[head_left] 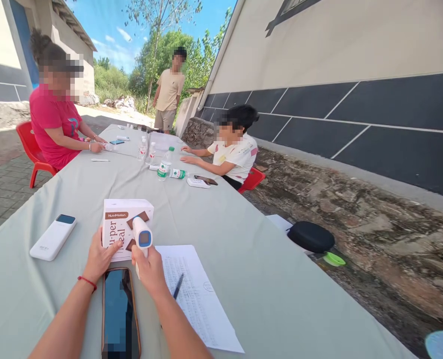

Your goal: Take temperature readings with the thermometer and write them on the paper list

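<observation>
One white cardboard box (126, 224), one white pistol-shaped thermometer (142, 228), four clear plastic bottles (164, 169); at the cloth-covered table (289, 279) edges, two red plastic chairs (27, 144).

Daylight is pouring from the blue sky (104, 20), the far ground (137, 118) is glaring, soft shade is covering the bench (281, 289), wide-angle distortion is stretching the right-hand wall (393, 112), and lettering on the box (111, 230) is showing crisply.

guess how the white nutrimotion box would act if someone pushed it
The box would probably slide, not roll, given its flat faces. It seems fairly stiff, as its edges look straight. With the contents hidden, its weight is hard to judge.
</observation>
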Tool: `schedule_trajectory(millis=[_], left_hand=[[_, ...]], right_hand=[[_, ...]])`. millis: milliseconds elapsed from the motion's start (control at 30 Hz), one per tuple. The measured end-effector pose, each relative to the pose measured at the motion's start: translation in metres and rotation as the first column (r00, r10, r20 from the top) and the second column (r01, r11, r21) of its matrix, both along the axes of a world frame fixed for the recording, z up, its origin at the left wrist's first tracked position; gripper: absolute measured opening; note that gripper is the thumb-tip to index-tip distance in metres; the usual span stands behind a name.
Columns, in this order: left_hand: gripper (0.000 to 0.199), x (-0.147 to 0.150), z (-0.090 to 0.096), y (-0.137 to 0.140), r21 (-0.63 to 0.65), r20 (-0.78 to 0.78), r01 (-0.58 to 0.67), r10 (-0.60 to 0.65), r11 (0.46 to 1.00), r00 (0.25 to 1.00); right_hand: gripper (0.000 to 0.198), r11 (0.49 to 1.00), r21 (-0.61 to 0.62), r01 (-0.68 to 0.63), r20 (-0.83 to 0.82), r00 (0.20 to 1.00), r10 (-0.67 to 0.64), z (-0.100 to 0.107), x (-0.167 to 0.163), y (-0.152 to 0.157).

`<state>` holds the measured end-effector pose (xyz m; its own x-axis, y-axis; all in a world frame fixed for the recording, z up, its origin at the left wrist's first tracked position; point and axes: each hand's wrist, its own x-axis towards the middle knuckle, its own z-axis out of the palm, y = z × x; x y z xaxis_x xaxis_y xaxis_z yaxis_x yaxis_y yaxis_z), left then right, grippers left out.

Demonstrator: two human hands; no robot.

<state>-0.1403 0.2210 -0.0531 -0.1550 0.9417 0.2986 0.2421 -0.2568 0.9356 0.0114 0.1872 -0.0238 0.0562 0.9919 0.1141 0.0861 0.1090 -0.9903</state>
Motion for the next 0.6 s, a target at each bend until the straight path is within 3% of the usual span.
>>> schedule_trajectory(millis=[600], left_hand=[[0.054, -0.0013, -0.0036, 0.0002, -0.006, 0.002, 0.006, -0.006, 1.000, 1.000]], right_hand=[[0.025, 1.000, 0.005, -0.002, 0.057, 0.998, 0.002, -0.0060, 0.0025, 0.0014]])
